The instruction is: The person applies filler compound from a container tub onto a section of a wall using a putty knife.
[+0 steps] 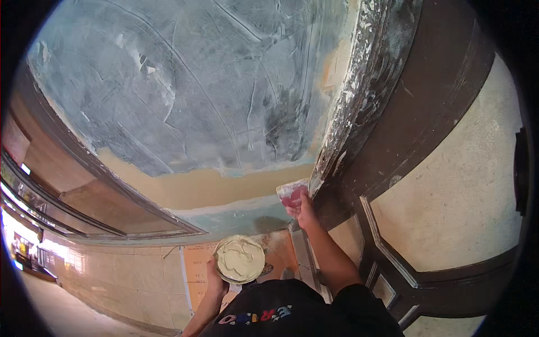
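My right hand (304, 212) is closed on a pinkish-red putty spreader (292, 195) with pale filler along its upper edge. The spreader is at the lower right corner of a patchy blue-grey wall (208, 95), beside a dark wooden frame post. Across the bottom of that wall runs a smooth beige band of filler (213, 191). Low in front of me, my left hand (217, 281) grips the side of a round tub of putty (240, 259). The cream putty in it is thick and swirled; my palm is mostly hidden by the tub.
A dark frame post (351, 112) with flaking white specks borders the wall on the right. Beyond it are pale panels (449, 185) in dark mouldings. Brown wooden panelling (73, 151) lines the left. Below, an orange printed sheet (193, 269) lies partly behind the tub.
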Demonstrator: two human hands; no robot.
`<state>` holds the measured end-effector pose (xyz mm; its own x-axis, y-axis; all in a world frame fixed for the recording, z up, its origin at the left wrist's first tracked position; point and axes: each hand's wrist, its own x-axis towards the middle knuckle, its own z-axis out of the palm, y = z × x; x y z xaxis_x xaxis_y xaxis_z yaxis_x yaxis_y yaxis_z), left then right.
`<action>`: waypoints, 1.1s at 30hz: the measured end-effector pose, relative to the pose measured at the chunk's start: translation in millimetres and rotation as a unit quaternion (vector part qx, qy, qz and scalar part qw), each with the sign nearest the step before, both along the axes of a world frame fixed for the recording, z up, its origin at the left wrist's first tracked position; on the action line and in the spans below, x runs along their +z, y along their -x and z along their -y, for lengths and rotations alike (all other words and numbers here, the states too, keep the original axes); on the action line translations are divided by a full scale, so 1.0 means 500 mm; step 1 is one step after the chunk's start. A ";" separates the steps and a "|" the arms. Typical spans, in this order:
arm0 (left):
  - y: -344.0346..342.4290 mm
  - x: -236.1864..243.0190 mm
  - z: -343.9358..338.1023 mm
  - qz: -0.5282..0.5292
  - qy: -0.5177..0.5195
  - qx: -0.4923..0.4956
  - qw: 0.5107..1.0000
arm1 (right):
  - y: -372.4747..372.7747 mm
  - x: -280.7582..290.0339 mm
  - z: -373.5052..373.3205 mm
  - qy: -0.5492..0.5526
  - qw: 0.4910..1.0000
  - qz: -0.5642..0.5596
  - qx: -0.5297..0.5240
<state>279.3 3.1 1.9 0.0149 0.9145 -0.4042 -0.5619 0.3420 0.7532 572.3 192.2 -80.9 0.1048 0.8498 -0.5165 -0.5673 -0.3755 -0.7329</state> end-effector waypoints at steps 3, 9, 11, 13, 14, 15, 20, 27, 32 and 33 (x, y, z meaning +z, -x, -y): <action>0.009 0.018 0.007 -0.003 0.004 0.022 1.000 | 0.029 0.003 0.043 0.006 1.000 0.013 -0.002; 0.032 0.015 0.017 -0.018 0.009 0.036 0.999 | 0.041 0.157 -0.013 -0.115 0.992 -0.006 -0.044; 0.030 0.024 0.017 -0.028 -0.001 0.025 0.999 | 0.023 0.128 -0.030 -0.111 0.992 0.002 -0.054; 0.032 0.026 0.017 -0.010 0.021 0.033 0.999 | 0.016 0.054 -0.018 -0.078 0.995 0.010 -0.060; 0.033 0.027 0.018 -0.010 0.020 0.034 0.999 | 0.019 0.018 0.002 -0.036 0.998 0.004 -0.051; 0.036 0.027 0.021 -0.012 0.022 0.044 0.999 | 0.027 -0.008 0.024 0.006 0.999 -0.003 -0.038; 0.054 0.031 0.038 -0.008 0.041 0.080 0.996 | 0.064 -0.053 0.121 0.018 1.000 0.014 0.015; 0.059 0.050 0.016 0.043 0.001 0.083 0.996 | 0.064 -0.087 0.144 -0.080 0.970 0.210 0.098; 0.045 0.095 -0.029 0.068 -0.055 0.084 0.993 | 0.086 0.056 0.133 -0.142 0.963 0.189 0.127; 0.033 0.117 -0.037 0.080 -0.073 0.081 0.991 | 0.080 0.095 0.132 -0.173 0.958 0.201 0.108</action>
